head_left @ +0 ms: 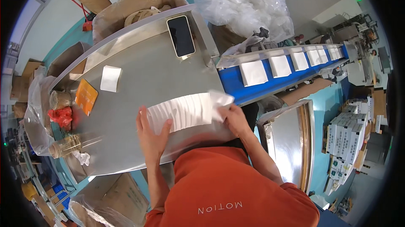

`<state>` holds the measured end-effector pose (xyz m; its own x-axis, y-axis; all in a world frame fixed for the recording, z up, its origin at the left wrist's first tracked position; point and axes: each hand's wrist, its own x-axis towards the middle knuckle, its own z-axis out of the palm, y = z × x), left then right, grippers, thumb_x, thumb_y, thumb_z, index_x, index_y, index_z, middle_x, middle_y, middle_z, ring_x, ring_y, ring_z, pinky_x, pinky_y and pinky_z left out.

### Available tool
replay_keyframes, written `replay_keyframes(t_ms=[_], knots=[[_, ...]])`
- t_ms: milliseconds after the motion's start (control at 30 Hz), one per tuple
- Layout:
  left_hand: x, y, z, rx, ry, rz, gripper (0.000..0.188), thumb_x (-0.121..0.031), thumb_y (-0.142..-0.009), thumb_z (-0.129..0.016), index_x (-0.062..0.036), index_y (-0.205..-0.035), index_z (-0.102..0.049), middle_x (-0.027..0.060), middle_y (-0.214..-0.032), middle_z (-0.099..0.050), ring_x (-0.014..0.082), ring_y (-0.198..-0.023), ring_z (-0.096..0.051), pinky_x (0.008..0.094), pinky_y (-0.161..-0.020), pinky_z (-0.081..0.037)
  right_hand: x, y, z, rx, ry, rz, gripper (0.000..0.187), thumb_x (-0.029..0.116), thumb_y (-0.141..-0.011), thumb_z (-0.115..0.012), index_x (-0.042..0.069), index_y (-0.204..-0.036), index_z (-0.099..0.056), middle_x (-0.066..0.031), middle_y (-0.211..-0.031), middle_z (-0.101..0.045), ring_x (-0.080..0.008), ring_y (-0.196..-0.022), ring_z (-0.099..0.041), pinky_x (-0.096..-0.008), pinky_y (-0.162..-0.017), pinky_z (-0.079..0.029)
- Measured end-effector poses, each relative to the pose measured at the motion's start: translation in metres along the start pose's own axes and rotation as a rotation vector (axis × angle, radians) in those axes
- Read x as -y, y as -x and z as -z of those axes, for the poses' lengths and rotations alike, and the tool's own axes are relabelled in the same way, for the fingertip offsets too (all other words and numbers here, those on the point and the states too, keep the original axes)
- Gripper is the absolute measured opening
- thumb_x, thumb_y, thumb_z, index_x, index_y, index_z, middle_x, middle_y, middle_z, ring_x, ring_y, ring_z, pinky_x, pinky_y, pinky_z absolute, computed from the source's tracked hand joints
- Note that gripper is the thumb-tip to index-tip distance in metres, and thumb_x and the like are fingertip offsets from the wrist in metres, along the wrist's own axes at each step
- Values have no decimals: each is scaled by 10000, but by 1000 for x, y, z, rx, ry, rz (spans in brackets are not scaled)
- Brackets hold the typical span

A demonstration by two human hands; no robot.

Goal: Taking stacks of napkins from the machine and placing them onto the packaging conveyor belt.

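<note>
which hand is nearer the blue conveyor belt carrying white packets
Right. In the picture, the right hand is just below the near end of the blue conveyor belt; the left hand lies farther off, lower left.

Person, orange-red T-shirt (236, 189), plain solid colour, slightly wrinkled, loose over the torso. Chest print (220, 208): one short line of thin, pale capital letters, widely spaced, upside down from this view, running slightly aslant. Sleeves same orange-red as the body, short and wide: left sleeve (155, 217) partly cut off by the lower edge, right sleeve (301, 197) fuller in view, creased, ending around the elbow. Both forearms bare below the cuffs, slim. Left hand (152, 136) bare, fingers slender; right hand (233, 119) bare too, fingertips blurred, finger detail unclear.
</note>
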<state>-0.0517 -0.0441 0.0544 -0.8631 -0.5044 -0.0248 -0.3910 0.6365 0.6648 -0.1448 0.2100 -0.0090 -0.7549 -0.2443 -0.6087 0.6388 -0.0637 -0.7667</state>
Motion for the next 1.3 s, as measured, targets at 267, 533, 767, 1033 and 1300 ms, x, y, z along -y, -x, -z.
replay_keyframes(t_ms=[267,533,767,1033,1300], knots=[[-9,4,-14,64,58,-49,852,-332,-798,-756,-22,-1460,-319,263,-1444,-348,429,-1325,-371,473,-1072,-351,24,7,-39,-53,598,265,453,394,-963,-577,-2,-1182,-574,-16,-986,-598,-103,-895,-548,-266,-794,-460],[-6,5,-12,6,42,37,843,-320,-814,-739,-33,-1473,-298,253,-1456,-329,410,-1350,-339,473,-1086,-330,-1,4,0,32,61,-73,340,238,-957,-593,-12,-1186,-561,-52,-999,-624,-130,-806,-592,-343,-810,-547],[-16,10,-18,79,63,-77,851,-320,-805,-753,-23,-1466,-308,273,-1446,-346,433,-1321,-376,479,-1069,-352,5,2,-34,-83,387,285,490,404,-965,-572,-29,-1195,-577,-64,-993,-635,-142,-906,-565,-280,-816,-463],[-5,10,-26,-35,47,-30,893,-321,-780,-783,-22,-1469,-300,275,-1463,-326,430,-1339,-355,470,-1081,-339,3,9,-8,39,10,-117,343,283,-928,-646,33,-1161,-615,-16,-927,-635,-106,-825,-597,-244,-746,-483],[-21,12,-27,117,120,-91,898,-302,-772,-790,-59,-1481,-297,286,-1470,-301,451,-1332,-352,490,-1050,-371,23,19,-35,-36,403,400,566,409,-923,-639,-50,-1235,-530,-115,-1067,-630,-182,-943,-580,-308,-822,-477]])
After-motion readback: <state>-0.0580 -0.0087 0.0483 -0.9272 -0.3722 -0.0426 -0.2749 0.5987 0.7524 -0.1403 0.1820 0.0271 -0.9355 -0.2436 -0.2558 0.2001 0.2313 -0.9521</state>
